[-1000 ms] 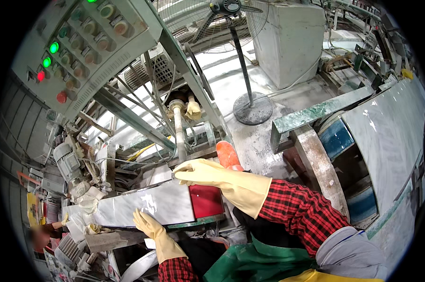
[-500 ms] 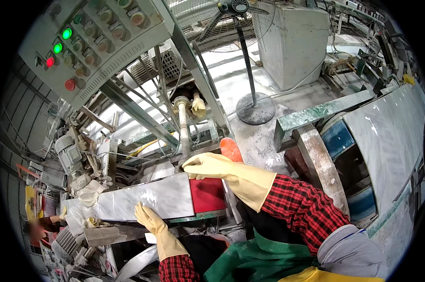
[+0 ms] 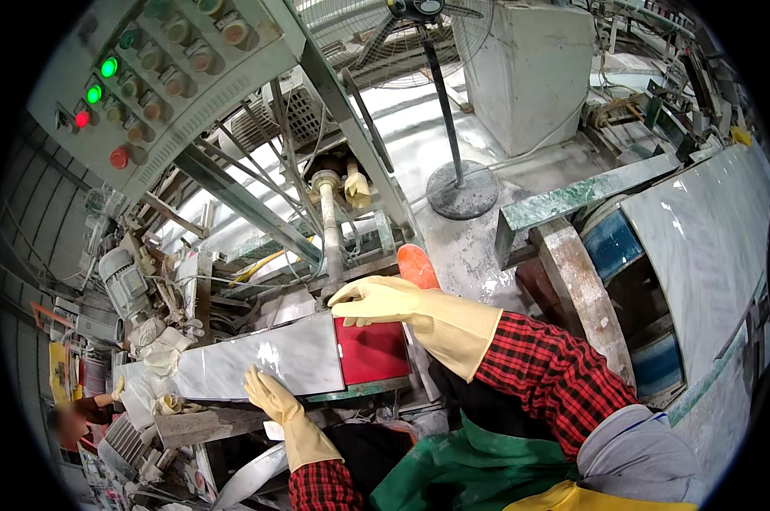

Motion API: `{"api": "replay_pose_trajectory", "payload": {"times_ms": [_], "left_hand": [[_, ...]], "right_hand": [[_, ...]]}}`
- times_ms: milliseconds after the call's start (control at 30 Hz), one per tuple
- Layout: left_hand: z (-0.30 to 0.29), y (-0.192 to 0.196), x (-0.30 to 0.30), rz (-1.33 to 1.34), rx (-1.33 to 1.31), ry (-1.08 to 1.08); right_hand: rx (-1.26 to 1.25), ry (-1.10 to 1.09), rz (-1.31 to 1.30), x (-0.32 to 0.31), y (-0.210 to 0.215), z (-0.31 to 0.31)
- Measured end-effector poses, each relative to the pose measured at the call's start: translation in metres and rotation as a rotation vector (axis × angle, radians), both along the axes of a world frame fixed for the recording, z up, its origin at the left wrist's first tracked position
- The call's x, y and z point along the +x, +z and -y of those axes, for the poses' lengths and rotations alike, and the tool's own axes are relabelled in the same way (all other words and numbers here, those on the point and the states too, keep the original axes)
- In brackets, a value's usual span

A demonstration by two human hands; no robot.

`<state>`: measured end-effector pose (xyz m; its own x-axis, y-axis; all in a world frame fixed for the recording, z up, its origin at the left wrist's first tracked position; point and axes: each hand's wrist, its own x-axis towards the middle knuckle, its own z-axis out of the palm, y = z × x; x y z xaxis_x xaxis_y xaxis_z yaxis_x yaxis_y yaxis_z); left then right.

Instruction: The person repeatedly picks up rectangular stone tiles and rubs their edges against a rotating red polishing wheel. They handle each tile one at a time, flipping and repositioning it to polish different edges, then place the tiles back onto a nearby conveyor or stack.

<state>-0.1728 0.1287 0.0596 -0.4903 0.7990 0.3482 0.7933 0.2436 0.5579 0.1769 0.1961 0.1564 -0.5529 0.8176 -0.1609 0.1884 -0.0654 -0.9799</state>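
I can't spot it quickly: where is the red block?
In the head view, low centre: the red block lies under the right hand, butted against the grey slab.

Stone-cutting workshop, heavy industrial. Overhead a grey control panel point(image 3: 159, 81) w/ green and red lamps, steel frame beams point(image 3: 240, 200), an electric motor point(image 3: 125, 281) and cables at left. Polished grey stone slabs point(image 3: 709, 247) lean at right, pale dust coats the floor point(image 3: 470, 247), a pedestal fan point(image 3: 453, 183) stands by a concrete block point(image 3: 530, 68).

Both gloved hands, left hand point(image 3: 266, 393) and right hand point(image 3: 378, 301), lie flat.
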Motion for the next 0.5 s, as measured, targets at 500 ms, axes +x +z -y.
{"api": "replay_pose_trajectory", "payload": {"times_ms": [500], "left_hand": [[0.001, 0.003, 0.008, -0.234, 0.081, -0.043]], "right_hand": [[-0.036, 0.006, 0.032, 0.002, 0.007, 0.002]]}}
